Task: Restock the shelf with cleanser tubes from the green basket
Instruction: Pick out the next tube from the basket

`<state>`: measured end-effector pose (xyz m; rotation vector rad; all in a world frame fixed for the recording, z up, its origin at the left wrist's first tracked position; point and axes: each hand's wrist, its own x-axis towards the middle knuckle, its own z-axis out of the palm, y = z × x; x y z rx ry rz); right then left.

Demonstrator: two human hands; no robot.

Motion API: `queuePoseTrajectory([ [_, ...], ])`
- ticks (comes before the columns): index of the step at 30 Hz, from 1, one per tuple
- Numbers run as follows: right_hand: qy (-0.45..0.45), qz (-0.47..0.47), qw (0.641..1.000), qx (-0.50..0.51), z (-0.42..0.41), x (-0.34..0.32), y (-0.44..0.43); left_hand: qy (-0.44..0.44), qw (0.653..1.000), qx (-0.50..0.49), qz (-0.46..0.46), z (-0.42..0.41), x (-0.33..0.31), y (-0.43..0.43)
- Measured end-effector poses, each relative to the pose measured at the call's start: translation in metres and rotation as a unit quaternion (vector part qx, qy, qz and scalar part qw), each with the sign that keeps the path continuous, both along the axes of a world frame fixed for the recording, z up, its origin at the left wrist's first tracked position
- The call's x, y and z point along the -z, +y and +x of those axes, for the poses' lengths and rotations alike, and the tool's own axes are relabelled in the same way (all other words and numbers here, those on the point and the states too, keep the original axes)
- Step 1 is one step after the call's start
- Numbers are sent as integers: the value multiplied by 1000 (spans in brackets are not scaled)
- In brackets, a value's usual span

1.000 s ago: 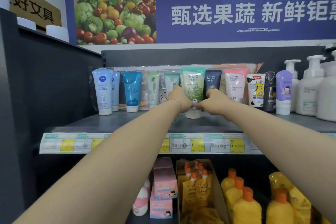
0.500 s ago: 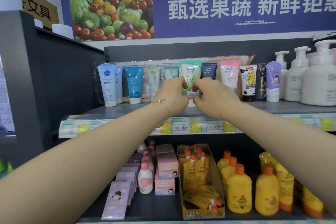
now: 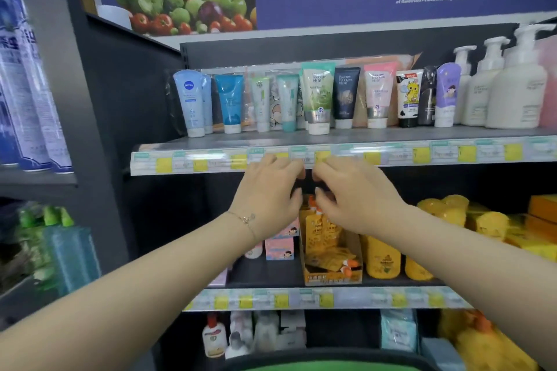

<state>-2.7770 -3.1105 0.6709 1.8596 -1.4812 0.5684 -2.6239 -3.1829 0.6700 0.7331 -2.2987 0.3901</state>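
Observation:
A green-and-white cleanser tube stands cap-down on the top shelf, in a row with several other tubes: a pale blue one, a teal one, a navy one, a pink one. My left hand and my right hand hover side by side below the shelf's price strip. Both hold nothing, fingers loosely curled and apart. The green basket's rim shows at the bottom edge.
White pump bottles fill the top shelf's right end. The middle shelf holds yellow bottles, an orange pouch box and pink boxes. A dark side panel and blue spray cans stand at the left.
Both hands let go of the green-and-white tube, which now stands on the shelf, and drew back and down below the shelf edge. The camera pulled back and tilted down.

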Motion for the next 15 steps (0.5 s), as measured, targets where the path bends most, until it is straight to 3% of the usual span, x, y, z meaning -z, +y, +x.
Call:
queuePoseTrajectory([
  [15, -43, 129, 990, -22, 15, 149, 23, -89, 980, -53, 170, 12, 160, 37],
])
